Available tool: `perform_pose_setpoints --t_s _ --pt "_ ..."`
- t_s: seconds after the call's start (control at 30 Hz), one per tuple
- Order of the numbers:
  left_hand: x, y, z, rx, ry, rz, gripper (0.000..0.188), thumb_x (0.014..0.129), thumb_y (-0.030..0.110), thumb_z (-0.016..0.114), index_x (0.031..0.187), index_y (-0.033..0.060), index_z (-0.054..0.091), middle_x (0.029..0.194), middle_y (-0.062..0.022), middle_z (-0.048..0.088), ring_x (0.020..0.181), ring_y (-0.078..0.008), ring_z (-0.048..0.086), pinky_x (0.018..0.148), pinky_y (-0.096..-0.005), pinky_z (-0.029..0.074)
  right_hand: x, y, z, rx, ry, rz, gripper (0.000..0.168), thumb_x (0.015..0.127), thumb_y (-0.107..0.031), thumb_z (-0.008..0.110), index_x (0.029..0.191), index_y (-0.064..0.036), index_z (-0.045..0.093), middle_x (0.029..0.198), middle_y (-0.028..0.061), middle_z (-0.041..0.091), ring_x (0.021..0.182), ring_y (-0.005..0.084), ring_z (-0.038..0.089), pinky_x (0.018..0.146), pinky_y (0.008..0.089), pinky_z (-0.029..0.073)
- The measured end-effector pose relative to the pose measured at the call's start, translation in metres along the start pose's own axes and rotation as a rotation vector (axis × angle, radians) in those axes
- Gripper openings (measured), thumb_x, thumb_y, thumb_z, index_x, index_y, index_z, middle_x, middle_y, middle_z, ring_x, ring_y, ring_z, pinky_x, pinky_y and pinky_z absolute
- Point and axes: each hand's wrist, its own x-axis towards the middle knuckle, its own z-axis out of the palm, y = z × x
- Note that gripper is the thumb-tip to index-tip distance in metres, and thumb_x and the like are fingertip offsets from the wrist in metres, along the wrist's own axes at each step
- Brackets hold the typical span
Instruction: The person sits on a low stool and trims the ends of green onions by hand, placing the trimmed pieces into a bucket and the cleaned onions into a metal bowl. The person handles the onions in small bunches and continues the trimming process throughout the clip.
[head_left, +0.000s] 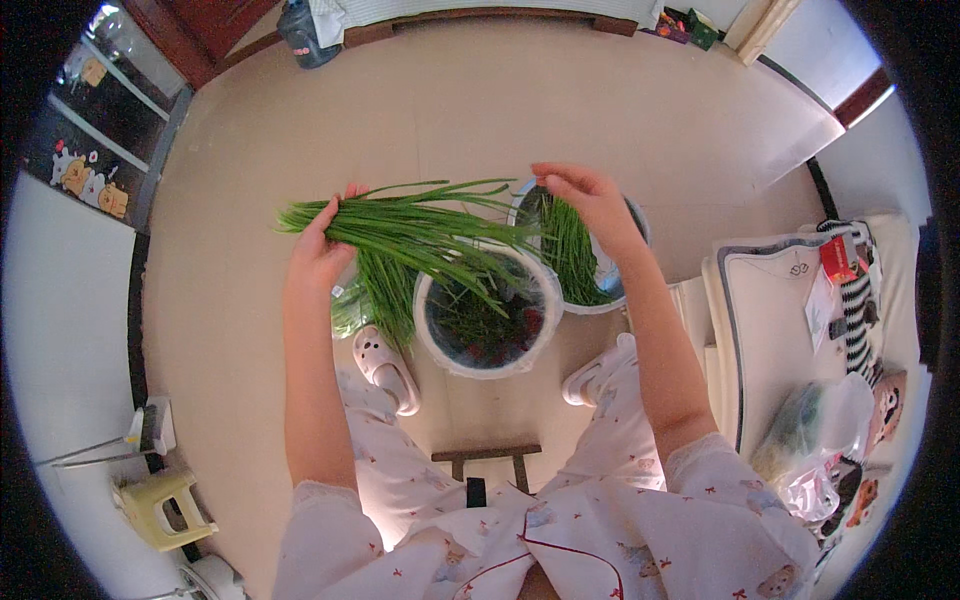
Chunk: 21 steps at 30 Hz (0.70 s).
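Observation:
My left hand (322, 251) grips a bunch of long green chives (420, 225) by one end, and the loose blades fan out to the right. They hang over a round bin (421, 319) lined with clear plastic, which holds dark green scraps and something red. Above a pale basin (592, 307) is my right hand (589, 199), its fingers drawn together near the blade tips; whether it pinches a blade is too small to tell. More chives (566, 247) lie in that basin. Beneath my left hand, another heap of chives (386, 292) rests on the floor beside clear plastic (346, 315).
White clogs (386, 371) flank the bin on my feet. A sofa (772, 322) with plastic bags (817, 427) stands at right. At left are a yellow plastic stool (161, 510) and a wall. A water jug (307, 37) stands at the far side.

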Motion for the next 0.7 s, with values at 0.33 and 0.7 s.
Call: perform_pose_setpoints --t_s 0.33,0.7 --pt "-0.006 -0.014 0.004 0.145 -0.042 -0.067 0.027 0.093 0.009 0.047 0.116 -0.0033 0.048 0.120 -0.0192 0.053 0.114 -0.0289 0.050 0.102 -0.0413 0.039 0.000 0.005 0.020 -0.213 -0.225 -0.035 0.021 0.085 -0.010 0.059 0.103 -0.001 0.062 0.091 0.0101 0.066 0.082 0.0136 0.063 0.076 0.0261 0.048" --pt "-0.006 -0.022 0.006 0.207 -0.003 -0.035 0.031 0.093 0.012 0.047 0.119 -0.0051 0.047 0.122 -0.0190 0.052 0.115 -0.0295 0.049 0.103 -0.0413 0.037 0.000 0.015 0.023 -0.766 -0.098 -0.273 0.016 0.083 -0.011 0.057 0.093 0.001 0.062 0.080 0.0179 0.062 0.072 0.0282 0.061 0.066 0.0330 0.048"
